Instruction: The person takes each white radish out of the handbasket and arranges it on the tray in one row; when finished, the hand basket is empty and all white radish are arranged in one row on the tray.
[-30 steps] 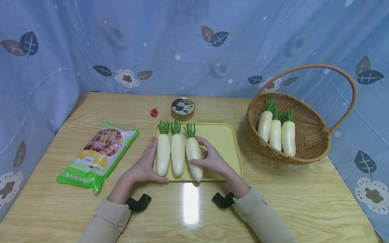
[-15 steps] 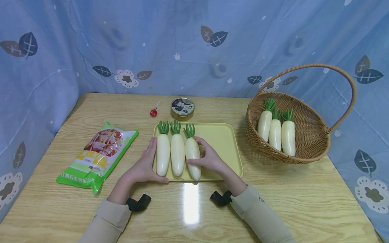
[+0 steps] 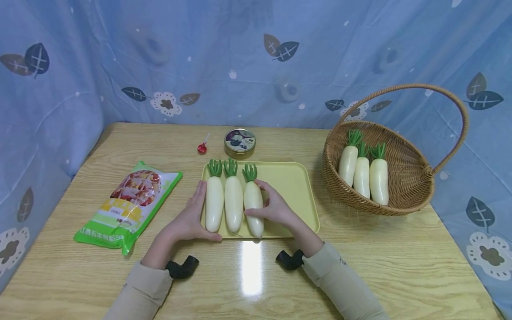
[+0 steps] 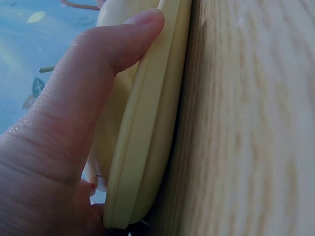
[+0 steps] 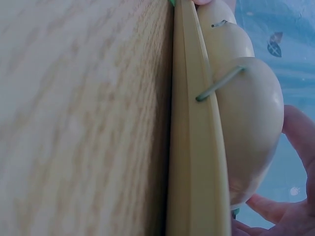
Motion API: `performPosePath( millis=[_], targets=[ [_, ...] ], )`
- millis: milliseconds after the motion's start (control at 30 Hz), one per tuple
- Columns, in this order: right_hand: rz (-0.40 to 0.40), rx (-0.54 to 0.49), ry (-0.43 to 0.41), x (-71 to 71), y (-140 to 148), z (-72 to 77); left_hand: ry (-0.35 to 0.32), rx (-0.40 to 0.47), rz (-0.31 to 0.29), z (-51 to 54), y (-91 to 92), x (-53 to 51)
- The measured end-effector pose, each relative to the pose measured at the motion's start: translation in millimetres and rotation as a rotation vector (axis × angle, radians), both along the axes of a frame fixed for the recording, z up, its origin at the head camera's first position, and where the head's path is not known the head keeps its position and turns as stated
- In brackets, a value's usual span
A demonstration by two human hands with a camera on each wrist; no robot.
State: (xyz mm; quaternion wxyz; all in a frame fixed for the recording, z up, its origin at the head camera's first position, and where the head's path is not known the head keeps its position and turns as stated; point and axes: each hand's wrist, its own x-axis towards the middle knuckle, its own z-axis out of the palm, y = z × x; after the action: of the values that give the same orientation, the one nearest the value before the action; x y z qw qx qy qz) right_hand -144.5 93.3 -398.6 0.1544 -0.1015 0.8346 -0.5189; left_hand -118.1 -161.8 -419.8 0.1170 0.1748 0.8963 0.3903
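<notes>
Three white radishes with green tops lie side by side on a yellow tray (image 3: 294, 186): left radish (image 3: 214, 204), middle radish (image 3: 234, 204), right radish (image 3: 253, 198). My left hand (image 3: 191, 222) spans the tray's front left corner, fingers straight along the left side, its thumb on the front rim. In the left wrist view the thumb (image 4: 98, 54) touches the tray's rim (image 4: 142, 123). My right hand (image 3: 276, 209) holds the right radish between thumb and fingers. The right wrist view shows this radish (image 5: 253, 118) close up, fingers at its far side.
A wicker basket (image 3: 408, 182) with three more radishes stands at the right. On the left lies a green and white food bag (image 3: 128, 204). Behind the tray are a round tin (image 3: 240, 143) and a red lollipop (image 3: 202, 148). A blue patterned curtain (image 3: 240, 58) hangs behind the table.
The right radish has shifted slightly left toward the middle one, its lower end most, and my right hand has moved left with it. My left hand stays at the tray's corner.
</notes>
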Motion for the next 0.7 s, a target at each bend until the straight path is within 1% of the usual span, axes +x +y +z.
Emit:
performPosePath(
  millis=[200, 533, 700],
  targets=[
    [0.012, 0.012, -0.015, -0.2, -0.2, 0.9, -0.001, 0.004, -0.002, -0.4, 0.1, -0.1],
    [0.056, 0.04, 0.022, -1.1, 0.7, 1.8, 0.002, 0.002, 0.004, -0.4, -0.1, -0.3],
    [0.077, 0.041, 0.015, -0.5, 2.1, 3.4, 0.005, 0.004, 0.001, -0.7, 0.0, -0.1]
  ],
)
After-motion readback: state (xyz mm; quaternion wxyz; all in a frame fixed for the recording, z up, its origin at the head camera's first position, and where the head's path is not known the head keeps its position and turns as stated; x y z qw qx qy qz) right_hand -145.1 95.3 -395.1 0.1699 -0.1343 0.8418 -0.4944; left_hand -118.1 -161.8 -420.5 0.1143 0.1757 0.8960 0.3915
